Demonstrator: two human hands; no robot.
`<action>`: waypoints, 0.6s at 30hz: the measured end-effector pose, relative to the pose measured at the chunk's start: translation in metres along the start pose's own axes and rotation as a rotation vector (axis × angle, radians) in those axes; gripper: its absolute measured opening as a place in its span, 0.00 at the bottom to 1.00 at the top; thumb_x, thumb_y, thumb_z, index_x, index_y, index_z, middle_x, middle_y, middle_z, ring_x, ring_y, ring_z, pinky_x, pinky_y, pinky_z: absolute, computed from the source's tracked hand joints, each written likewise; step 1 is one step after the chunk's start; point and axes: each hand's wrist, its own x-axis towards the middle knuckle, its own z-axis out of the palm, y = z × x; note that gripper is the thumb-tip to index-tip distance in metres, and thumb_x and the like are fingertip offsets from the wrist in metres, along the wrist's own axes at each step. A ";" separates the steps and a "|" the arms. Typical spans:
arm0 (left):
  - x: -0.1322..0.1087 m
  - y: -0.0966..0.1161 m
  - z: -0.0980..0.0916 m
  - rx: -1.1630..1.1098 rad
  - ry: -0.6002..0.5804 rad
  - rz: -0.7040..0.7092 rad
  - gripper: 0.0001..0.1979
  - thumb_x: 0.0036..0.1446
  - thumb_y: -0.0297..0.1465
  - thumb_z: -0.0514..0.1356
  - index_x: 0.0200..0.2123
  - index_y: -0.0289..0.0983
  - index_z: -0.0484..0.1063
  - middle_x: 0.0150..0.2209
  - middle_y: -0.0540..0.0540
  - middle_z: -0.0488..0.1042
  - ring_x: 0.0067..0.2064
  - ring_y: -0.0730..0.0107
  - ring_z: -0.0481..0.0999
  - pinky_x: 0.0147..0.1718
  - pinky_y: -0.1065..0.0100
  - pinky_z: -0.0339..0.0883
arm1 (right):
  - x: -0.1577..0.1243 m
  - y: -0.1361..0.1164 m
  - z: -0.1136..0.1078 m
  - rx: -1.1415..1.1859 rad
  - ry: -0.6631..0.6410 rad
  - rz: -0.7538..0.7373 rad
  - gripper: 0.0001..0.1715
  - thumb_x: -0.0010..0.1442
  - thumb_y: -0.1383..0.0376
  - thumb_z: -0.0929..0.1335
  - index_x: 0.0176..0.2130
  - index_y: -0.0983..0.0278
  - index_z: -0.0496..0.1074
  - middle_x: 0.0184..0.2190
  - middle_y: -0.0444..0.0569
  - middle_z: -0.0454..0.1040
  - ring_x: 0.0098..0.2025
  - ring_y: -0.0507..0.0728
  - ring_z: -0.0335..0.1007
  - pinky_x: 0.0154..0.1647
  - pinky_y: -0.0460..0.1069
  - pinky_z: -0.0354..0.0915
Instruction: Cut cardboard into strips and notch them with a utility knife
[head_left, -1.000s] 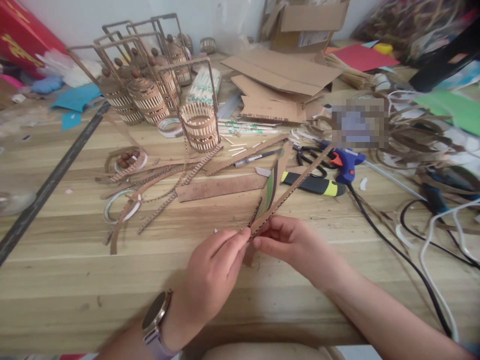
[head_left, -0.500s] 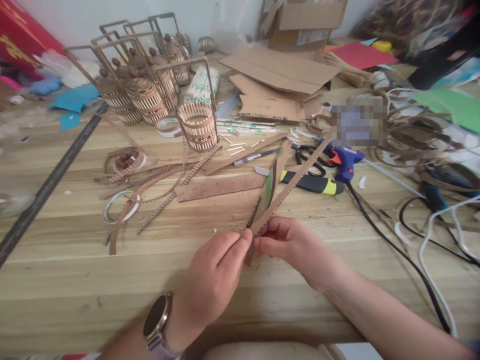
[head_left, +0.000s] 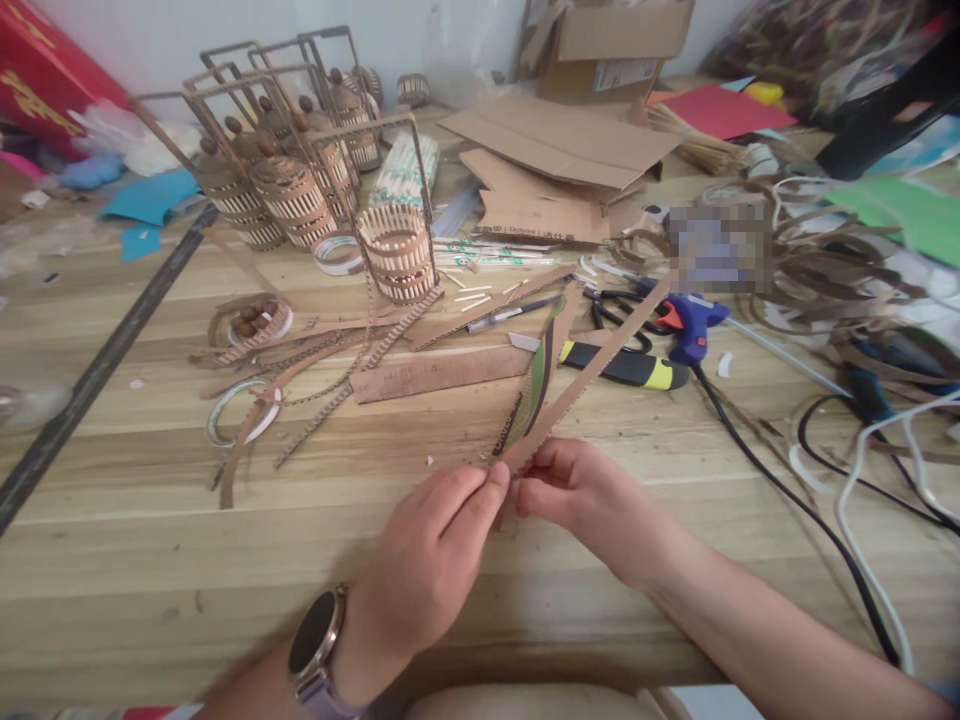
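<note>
Both hands meet over the wooden table point(head_left: 150, 560) near its front edge. My left hand point(head_left: 431, 555), with a watch on the wrist, pinches the near end of a long corrugated cardboard strip point(head_left: 592, 365). My right hand point(head_left: 581, 495) pinches the same end from the other side. The strip slants up and away to the right, towards a blue glue gun point(head_left: 694, 325). A second strip with a green printed face point(head_left: 536, 385) rises from the same pinch beside it.
Behind lie a flat cardboard piece point(head_left: 442, 375), a black and yellow utility knife point(head_left: 630, 367), scissors point(head_left: 615, 315), tape rolls point(head_left: 241, 410) and loose strips. Small stick-and-cardboard baskets point(head_left: 397, 250) stand at the back left, cardboard sheets point(head_left: 562, 140) at the back, cables point(head_left: 825, 500) on the right.
Both hands have slid slightly towards me and to the right with the strip end. The strips keep nearly the same slant.
</note>
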 end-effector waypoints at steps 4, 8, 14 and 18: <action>0.004 0.003 0.000 -0.042 0.016 -0.025 0.14 0.72 0.26 0.48 0.44 0.31 0.74 0.35 0.43 0.80 0.35 0.68 0.80 0.35 0.70 0.75 | -0.001 0.000 -0.001 0.019 -0.051 -0.018 0.04 0.47 0.64 0.69 0.23 0.61 0.73 0.23 0.43 0.73 0.29 0.53 0.67 0.34 0.48 0.65; 0.006 0.003 -0.001 -0.068 0.021 -0.041 0.14 0.72 0.26 0.48 0.44 0.32 0.74 0.35 0.43 0.80 0.34 0.69 0.80 0.34 0.71 0.75 | 0.000 -0.001 -0.002 0.060 -0.074 -0.043 0.05 0.48 0.63 0.70 0.28 0.61 0.77 0.25 0.43 0.75 0.31 0.54 0.69 0.38 0.50 0.67; 0.006 0.003 0.000 -0.100 0.026 -0.061 0.16 0.73 0.26 0.46 0.43 0.32 0.74 0.34 0.43 0.80 0.34 0.70 0.80 0.34 0.71 0.76 | 0.000 -0.003 -0.003 0.069 -0.095 -0.038 0.07 0.47 0.64 0.70 0.30 0.61 0.78 0.25 0.43 0.76 0.31 0.54 0.70 0.39 0.51 0.67; 0.006 0.003 0.001 -0.110 0.025 -0.068 0.15 0.73 0.26 0.46 0.44 0.33 0.73 0.34 0.44 0.80 0.34 0.71 0.80 0.35 0.72 0.76 | 0.000 -0.004 -0.002 0.071 -0.092 -0.058 0.07 0.47 0.64 0.69 0.29 0.61 0.78 0.25 0.43 0.76 0.31 0.54 0.70 0.38 0.50 0.67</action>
